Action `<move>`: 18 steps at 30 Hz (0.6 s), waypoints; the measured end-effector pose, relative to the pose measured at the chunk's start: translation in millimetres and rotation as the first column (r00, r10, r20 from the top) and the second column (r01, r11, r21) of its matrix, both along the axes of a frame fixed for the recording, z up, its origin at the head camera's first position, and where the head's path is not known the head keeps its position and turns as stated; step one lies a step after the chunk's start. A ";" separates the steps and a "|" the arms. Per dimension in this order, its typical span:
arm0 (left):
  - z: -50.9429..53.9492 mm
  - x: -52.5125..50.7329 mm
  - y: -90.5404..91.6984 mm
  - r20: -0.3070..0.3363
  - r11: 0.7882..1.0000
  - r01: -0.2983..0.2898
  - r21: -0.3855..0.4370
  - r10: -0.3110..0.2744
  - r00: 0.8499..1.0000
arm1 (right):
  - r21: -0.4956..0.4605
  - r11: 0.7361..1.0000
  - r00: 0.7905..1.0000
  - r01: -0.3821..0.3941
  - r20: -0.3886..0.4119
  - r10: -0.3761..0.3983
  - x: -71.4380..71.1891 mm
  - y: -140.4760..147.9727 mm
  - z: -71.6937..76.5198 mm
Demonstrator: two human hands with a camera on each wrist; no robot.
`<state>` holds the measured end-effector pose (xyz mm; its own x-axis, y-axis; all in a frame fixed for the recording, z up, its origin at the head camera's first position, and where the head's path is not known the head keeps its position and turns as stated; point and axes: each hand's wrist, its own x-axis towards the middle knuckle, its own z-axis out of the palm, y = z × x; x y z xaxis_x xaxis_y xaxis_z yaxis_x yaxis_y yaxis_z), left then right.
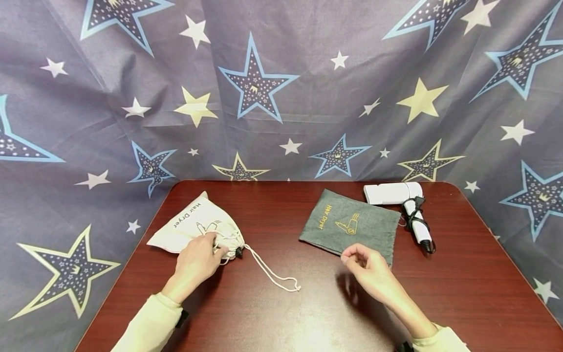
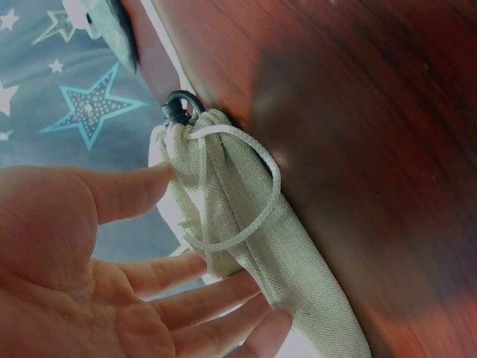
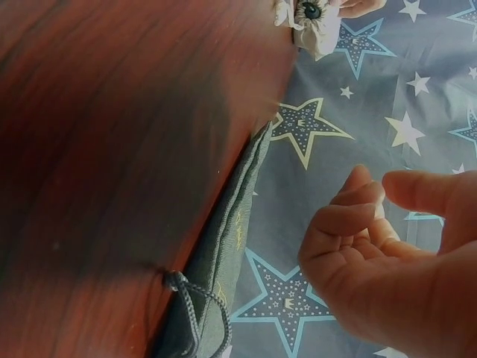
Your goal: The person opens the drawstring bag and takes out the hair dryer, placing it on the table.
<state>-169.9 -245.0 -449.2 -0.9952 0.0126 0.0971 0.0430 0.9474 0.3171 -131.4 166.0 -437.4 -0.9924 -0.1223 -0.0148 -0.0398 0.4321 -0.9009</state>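
On the table (image 1: 268,220), I see the left hand (image 1: 198,259) spread loosely against the white bag (image 1: 176,227), the right hand (image 1: 374,276) half-curled, empty; such slack contact could let the bag slip.

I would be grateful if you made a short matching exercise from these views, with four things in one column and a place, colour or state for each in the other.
Column one:
1. hair dryer
2. cream pouch
3. table
4. grey pouch

Column two:
A. reddish brown
B. printed in yellow
C. near the far right corner of the table
D. touched by the left hand

Right pairs: 1-C, 2-D, 3-A, 4-B
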 end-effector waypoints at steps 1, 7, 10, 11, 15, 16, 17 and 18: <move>-0.2 0.0 0.5 -0.001 1.000 0.001 0.001 -0.001 1.000 | -0.001 1.000 1.000 0.001 0.002 -0.001 -0.2 -0.3 -0.2; -0.6 0.3 3.6 0.009 1.000 0.002 -0.002 -0.002 1.000 | -0.001 1.000 1.000 -0.006 -0.018 0.006 0.0 -0.2 -0.1; 0.0 0.3 6.2 0.012 1.000 0.007 -0.003 -0.007 1.000 | 0.000 1.000 1.000 0.001 -0.008 -0.001 -0.2 -0.7 0.0; 0.1 0.2 7.1 0.010 1.000 0.011 -0.003 -0.011 1.000 | 0.002 1.000 1.000 0.003 -0.004 -0.003 -0.4 -0.9 -0.1; 0.7 0.6 10.6 0.001 1.000 0.023 -0.002 -0.023 1.000 | 0.003 1.000 1.000 0.003 0.001 -0.003 -1.0 -1.4 -1.2; 0.7 0.7 11.3 -0.001 1.000 0.025 -0.002 -0.025 1.000 | 0.002 1.000 1.000 0.003 0.000 -0.003 -1.1 -1.4 -1.3; 0.4 0.7 11.8 -0.001 1.000 0.027 -0.001 -0.027 1.000 | 0.001 1.000 1.000 0.001 0.000 -0.001 -1.2 -1.3 -1.5; 0.2 0.8 12.5 -0.001 1.000 0.027 -0.001 -0.027 1.000 | 0.000 1.000 1.000 0.000 0.000 0.000 -1.2 -1.3 -1.7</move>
<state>-169.1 -232.6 -449.0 -0.9944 0.0392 0.0978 0.0684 0.9461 0.3166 -132.6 164.6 -439.1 -0.9924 -0.1221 -0.0150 -0.0395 0.4318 -0.9011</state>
